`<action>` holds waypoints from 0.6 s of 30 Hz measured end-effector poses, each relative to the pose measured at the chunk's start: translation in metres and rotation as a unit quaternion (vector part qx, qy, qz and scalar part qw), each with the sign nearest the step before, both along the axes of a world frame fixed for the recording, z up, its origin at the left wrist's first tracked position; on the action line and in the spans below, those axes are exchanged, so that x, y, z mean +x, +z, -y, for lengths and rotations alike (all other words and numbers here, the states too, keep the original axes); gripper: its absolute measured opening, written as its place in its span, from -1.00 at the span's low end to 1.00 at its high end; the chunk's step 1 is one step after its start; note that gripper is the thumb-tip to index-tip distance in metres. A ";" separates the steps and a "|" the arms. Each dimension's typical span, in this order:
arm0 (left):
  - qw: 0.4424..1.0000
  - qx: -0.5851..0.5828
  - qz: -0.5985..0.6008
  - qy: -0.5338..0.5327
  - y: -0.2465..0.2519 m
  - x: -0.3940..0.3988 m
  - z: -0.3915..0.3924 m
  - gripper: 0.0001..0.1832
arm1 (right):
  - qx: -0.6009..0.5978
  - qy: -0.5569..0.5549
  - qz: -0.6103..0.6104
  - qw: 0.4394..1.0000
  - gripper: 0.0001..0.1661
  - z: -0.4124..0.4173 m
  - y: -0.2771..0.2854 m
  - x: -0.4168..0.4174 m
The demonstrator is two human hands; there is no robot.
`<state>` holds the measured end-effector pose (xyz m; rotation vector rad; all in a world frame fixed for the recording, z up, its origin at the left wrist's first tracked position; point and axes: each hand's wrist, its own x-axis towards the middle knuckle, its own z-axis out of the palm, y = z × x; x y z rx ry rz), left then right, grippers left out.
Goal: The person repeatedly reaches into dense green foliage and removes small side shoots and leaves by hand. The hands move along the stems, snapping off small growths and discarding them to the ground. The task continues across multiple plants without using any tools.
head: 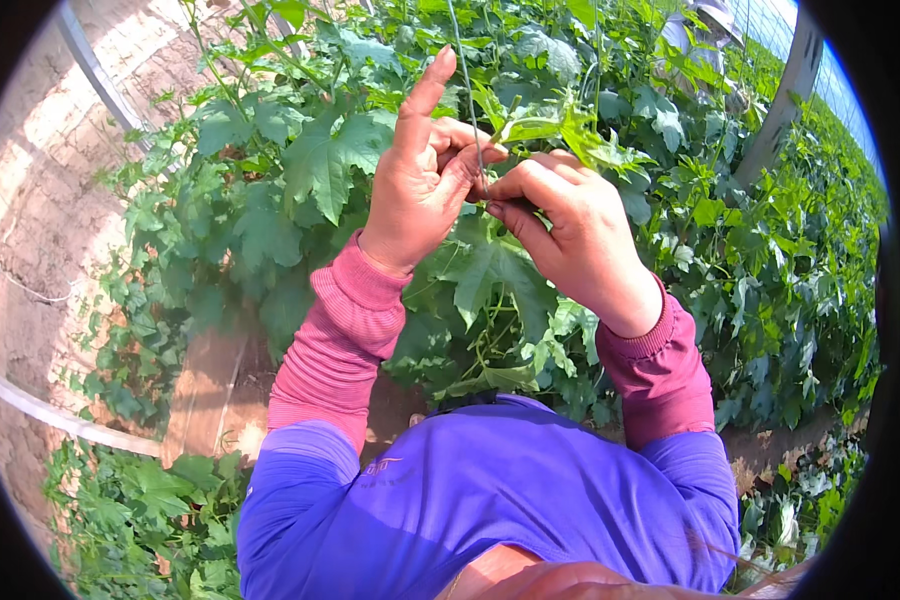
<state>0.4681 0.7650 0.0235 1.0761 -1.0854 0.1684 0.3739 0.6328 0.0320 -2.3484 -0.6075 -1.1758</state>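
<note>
Both of my hands meet at a thin hanging string (pixel 466 75) in front of the leafy vines. My left hand (pixel 424 180) pinches the string between thumb and bent fingers, its index finger pointing up. Close against it on the right, my right hand (pixel 570 217) has thumb and index finger pressed together at the string's lower part. A green vine shoot (pixel 540 129) with young leaves lies over the fingers of both hands; which fingers bear it is hard to tell. The fingertips partly hide the string's lower end.
Dense vines with lobed leaves (pixel 330 161) surround my hands. A metal post (pixel 784 105) rises at the right, and another person (pixel 697 45) is partly hidden among leaves at the upper right. On the left are an earthen wall (pixel 37 195) and a curved pale pipe (pixel 60 416).
</note>
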 end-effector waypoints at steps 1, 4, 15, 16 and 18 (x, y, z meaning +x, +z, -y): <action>0.998 0.030 0.058 0.024 0.001 0.006 -0.002 -0.50 | -0.016 -0.022 0.016 0.999 -0.89 0.007 0.004 0.000; 0.980 0.083 0.157 0.092 0.000 0.018 -0.004 -0.57 | 0.120 -0.044 -0.040 0.991 -0.85 0.029 -0.001 0.020; 0.981 0.101 -0.110 -0.123 0.016 0.028 0.013 -0.77 | 0.423 0.318 -0.265 0.806 -0.76 0.041 0.041 0.061; 0.981 0.090 -0.121 -0.124 0.017 0.030 0.015 -0.80 | 0.404 0.328 -0.277 0.807 -0.78 0.048 0.041 0.068; 0.981 0.073 -0.126 -0.131 0.020 0.034 0.018 -0.79 | 0.400 0.379 -0.321 0.770 -0.77 0.067 0.047 0.074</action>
